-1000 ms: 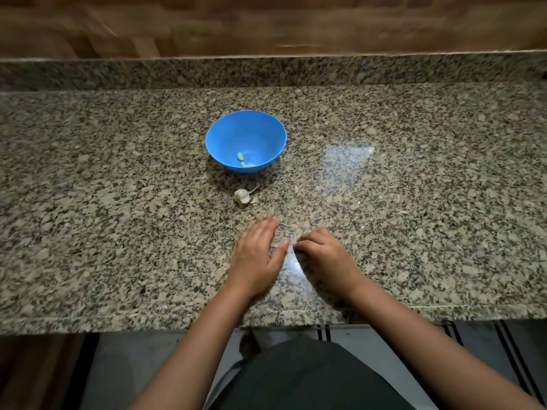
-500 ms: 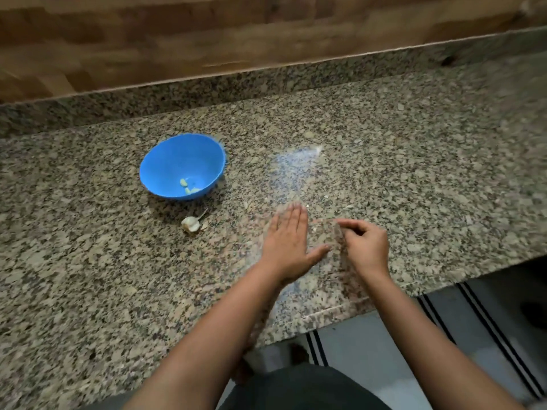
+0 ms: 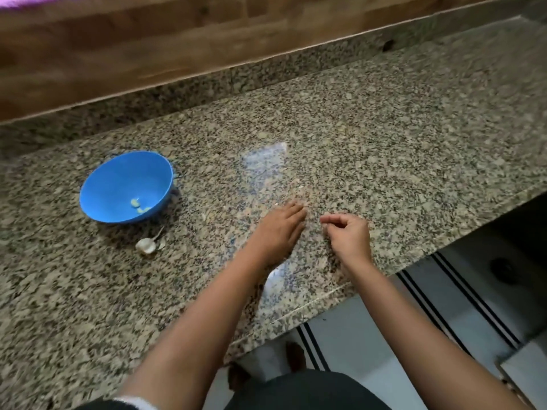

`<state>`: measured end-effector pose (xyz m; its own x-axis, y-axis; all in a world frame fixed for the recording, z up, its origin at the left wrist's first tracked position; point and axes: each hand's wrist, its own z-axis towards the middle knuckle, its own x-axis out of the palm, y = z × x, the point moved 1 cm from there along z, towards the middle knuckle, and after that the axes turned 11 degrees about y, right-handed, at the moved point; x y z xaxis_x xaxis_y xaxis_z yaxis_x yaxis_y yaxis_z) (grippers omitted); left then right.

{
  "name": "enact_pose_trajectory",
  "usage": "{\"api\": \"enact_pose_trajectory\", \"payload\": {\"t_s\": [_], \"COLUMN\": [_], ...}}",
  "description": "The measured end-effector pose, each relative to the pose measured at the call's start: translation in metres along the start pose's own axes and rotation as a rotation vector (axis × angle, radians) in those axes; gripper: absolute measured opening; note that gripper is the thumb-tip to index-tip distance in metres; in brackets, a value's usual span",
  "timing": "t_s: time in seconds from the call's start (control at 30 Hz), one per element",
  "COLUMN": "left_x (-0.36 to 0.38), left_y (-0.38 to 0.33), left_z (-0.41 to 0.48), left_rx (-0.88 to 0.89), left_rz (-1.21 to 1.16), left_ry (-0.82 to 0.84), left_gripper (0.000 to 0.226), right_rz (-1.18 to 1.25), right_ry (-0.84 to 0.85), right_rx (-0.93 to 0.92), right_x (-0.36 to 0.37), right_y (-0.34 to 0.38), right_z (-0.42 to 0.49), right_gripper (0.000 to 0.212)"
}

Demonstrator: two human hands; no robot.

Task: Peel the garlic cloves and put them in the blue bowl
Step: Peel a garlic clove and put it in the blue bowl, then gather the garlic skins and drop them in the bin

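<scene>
Hands on a speckled grey-brown granite bench [image 3: 384, 128], seen from the head camera. The left hand [image 3: 278, 229] lies flat on the stone, fingers straight and pressed together. The right hand [image 3: 350, 235], just beside it, is curled with thumb and forefinger tips meeting; whether they pinch a scrap of skin cannot be told. Well to the left of the left hand stands the round blue plastic bowl [image 3: 118, 173], with a few pale peeled garlic cloves [image 3: 137, 204] in its bottom. Nearer that hand, just in front of the bowl, lies a whitish, partly stripped garlic bulb [image 3: 146, 245] with its stalk. The step in hand looks like clearing loose peel between cloves. The next move likely calls for a reach left to the bulb for another clove.
</scene>
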<state>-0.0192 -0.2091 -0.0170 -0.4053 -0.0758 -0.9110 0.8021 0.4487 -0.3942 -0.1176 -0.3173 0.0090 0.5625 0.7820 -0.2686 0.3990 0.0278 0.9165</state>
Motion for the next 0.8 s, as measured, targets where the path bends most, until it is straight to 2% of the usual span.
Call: {"api": "enact_pose_trajectory", "payload": {"t_s": [0.07, 0.17, 0.33, 0.4, 0.47, 0.53, 0.63, 0.7, 0.8], "left_x": [0.007, 0.015, 0.019, 0.019, 0.016, 0.013, 0.013, 0.017, 0.031], "left_y": [-0.003, -0.009, -0.013, -0.012, -0.009, -0.005, -0.005, -0.011, -0.031], "left_z": [-0.029, -0.065, -0.099, -0.113, -0.134, -0.167, -0.233, -0.285, -0.377], "left_rx": [-0.010, -0.134, -0.299, -0.416, -0.626, -0.850, -0.945, -0.948, -0.963], "left_rz": [-0.019, -0.082, -0.058, -0.117, -0.323, -0.690, -1.191, -1.330, -1.377], "left_ry": [-0.128, -0.331, -0.407, -0.454, -0.565, -0.772, -1.128, -1.354, -1.672], "left_gripper": [0.036, 0.025, 0.014, 0.014, 0.017, 0.016, 0.015, 0.016, 0.017], "right_rz": [0.045, 0.083, 0.075, 0.084, 0.100, 0.151, 0.190, 0.158, 0.045], "right_ry": [0.051, 0.158, 0.349, 0.458, 0.586, 0.708, 0.916, 1.074, 1.303], "right_rx": [0.021, 0.050, 0.053, 0.072, 0.097, 0.121, 0.152, 0.163, 0.182], "right_x": [0.004, 0.013, 0.039, 0.055, 0.074, 0.098, 0.144, 0.179, 0.231], "right_y": [-0.002, -0.002, 0.003, 0.006, 0.010, 0.014, 0.020, 0.020, 0.011], "right_z": [-0.002, -0.009, -0.026, -0.036, -0.049, -0.067, -0.111, -0.152, -0.234], "right_gripper": [0.020, 0.021, 0.021, 0.026, 0.025, 0.017, 0.018, 0.018, 0.017]}}
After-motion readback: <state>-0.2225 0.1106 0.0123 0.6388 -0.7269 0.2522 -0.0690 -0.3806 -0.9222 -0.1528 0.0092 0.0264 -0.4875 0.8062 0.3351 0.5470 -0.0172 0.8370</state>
